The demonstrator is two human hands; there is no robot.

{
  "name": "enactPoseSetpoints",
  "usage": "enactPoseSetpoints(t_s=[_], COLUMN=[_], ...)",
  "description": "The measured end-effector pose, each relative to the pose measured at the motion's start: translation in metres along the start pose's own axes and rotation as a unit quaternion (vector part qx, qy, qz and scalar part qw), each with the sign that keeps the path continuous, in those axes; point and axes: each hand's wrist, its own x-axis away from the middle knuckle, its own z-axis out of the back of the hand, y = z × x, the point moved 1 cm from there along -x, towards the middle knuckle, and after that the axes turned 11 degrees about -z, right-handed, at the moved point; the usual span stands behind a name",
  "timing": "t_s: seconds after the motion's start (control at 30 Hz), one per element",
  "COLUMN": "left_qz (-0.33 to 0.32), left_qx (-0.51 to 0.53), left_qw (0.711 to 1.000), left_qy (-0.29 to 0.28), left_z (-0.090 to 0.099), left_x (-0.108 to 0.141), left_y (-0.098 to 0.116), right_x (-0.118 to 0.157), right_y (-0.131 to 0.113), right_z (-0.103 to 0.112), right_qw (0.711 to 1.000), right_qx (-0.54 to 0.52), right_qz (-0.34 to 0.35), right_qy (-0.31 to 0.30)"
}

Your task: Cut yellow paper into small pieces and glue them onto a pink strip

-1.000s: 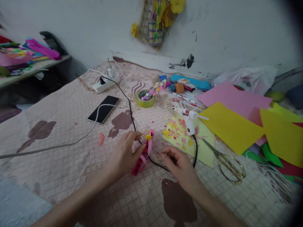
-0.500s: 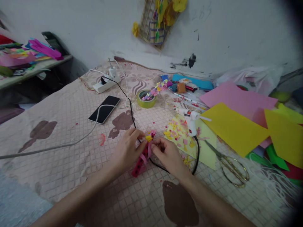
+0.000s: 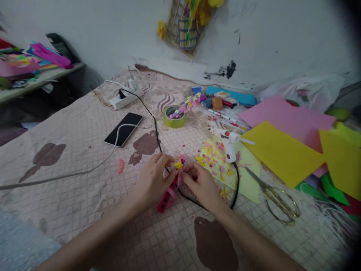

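Between my hands is a dark pink strip with black dots, with a lighter pink ribbon curling around it and small yellow pieces at its upper end. My left hand pinches the strip near that end from the left. From the right, my right hand has thumb and fingertips closed at the light pink ribbon; its fingers partly hide what they grip. A black cord runs beneath both hands to a white glue gun lying to the right.
Pale yellow paper with cut scraps lies beside gold-handled scissors. Coloured sheets cover the right side. Farther back are a tape roll, a phone with a cable across it, and a power strip.
My hands stay close together on the strip, with only slight finger movement. The whole view has shifted a little; nothing on the table has visibly moved.
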Motion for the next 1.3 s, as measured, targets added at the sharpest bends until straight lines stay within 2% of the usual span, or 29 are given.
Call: enactPoseSetpoints(t_s=[0.53, 0.83, 1.2, 1.3], left_qz=[0.003, 0.011, -0.003, -0.007], left_qx=[-0.005, -0.001, 0.006, 0.006], left_qw=[0.999, 1.0, 1.0, 1.0], left_qy=[-0.035, -0.011, -0.027, -0.024], left_z=[0.0001, 0.0045, 0.0073, 0.007], left_x=[-0.003, -0.0017, -0.01, -0.0095], left_y=[0.002, -0.0033, 0.0018, 0.0006], right_x=[-0.0003, -0.0008, 0.0002, 0.0008], right_y=[0.0001, 0.0017, 0.001, 0.0016], right_z=[-0.003, -0.0028, -0.002, -0.0001], right_qw=[0.999, 0.999, 0.999, 0.999], right_qx=[0.029, 0.012, 0.012, 0.016], right_qz=[0.021, 0.028, 0.027, 0.021], right_qy=[-0.02, -0.023, -0.032, -0.018])
